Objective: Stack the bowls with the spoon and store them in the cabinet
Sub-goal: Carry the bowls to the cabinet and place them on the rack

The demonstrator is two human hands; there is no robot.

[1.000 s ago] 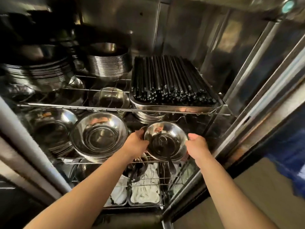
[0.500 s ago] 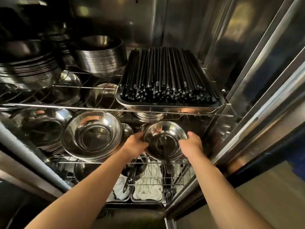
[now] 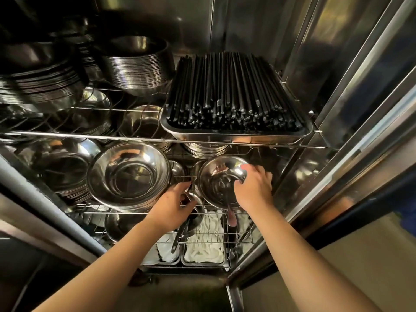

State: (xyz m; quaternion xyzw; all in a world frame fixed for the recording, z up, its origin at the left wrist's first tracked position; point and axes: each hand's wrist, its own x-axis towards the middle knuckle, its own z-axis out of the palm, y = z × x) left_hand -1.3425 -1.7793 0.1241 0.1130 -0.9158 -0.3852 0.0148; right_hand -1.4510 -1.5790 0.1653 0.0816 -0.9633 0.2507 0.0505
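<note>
Resting on middle wire shelf (image 3: 126, 213) of cabinet (image 3: 351, 91), small steel bowl (image 3: 219, 183) held spoon (image 3: 230, 210). No writing legible. Right hand (image 3: 253, 190) had shifted over bowl rim, fingers curled gripping it; left hand (image 3: 172, 207) dropped off bowl, loosely open. Chopstick tray (image 3: 234, 135) above; large bowl (image 3: 128, 174) left.

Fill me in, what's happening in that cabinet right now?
A person is putting a small steel bowl with a spoon in it onto the middle wire shelf of a steel cabinet. The right hand holds the bowl's right rim; the left hand sits just off its left side, fingers near the rim. A larger bowl sits to the left, and a tray of black chopsticks on the shelf above.
</note>
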